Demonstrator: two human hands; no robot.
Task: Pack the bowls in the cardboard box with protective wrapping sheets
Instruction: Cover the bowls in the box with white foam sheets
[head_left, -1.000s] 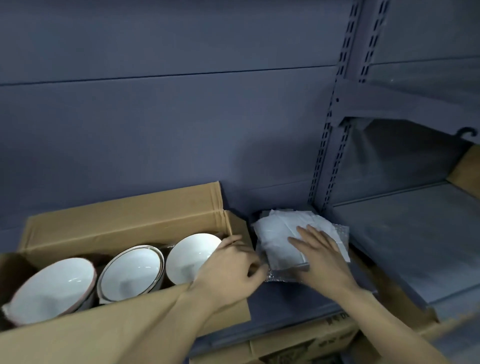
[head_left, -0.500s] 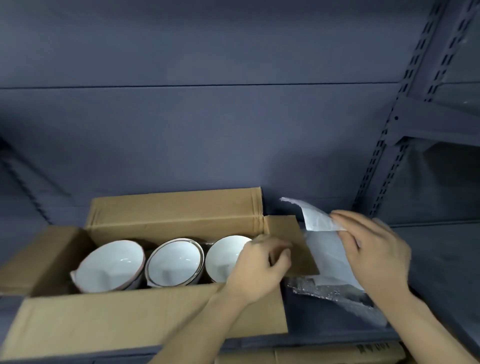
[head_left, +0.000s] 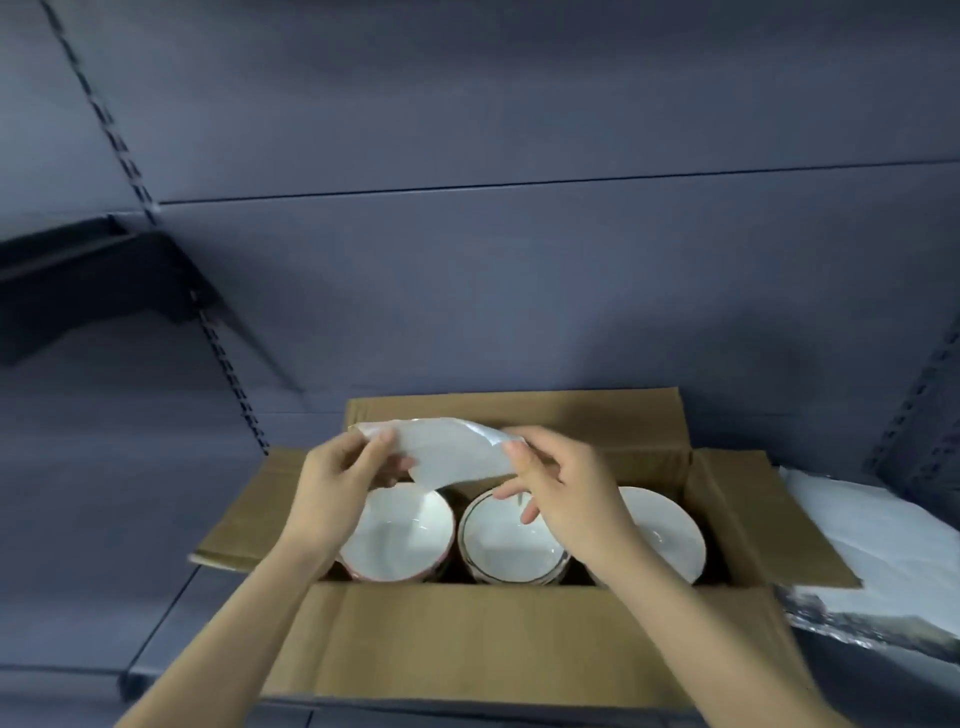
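An open cardboard box (head_left: 467, 639) stands on the shelf with three white bowls side by side in it: a pink-rimmed left bowl (head_left: 400, 535), a dark-rimmed middle bowl (head_left: 504, 545) and a right bowl (head_left: 660, 530) partly hidden by my right wrist. Over the bowls I hold one white wrapping sheet (head_left: 452, 452) stretched between both hands. My left hand (head_left: 343, 478) pinches its left end. My right hand (head_left: 556, 483) grips its right end.
A stack of white wrapping sheets (head_left: 872, 540) lies on bubble wrap (head_left: 857, 623) to the right of the box, partly under the right flap (head_left: 753, 514). The dark blue back wall of the shelving rises behind. A shelf bracket (head_left: 104, 280) juts out at the upper left.
My right hand lifted one sheet off the stack and carried it left over the box. My left hand left the box flap and took the sheet's other end. The view swung left.
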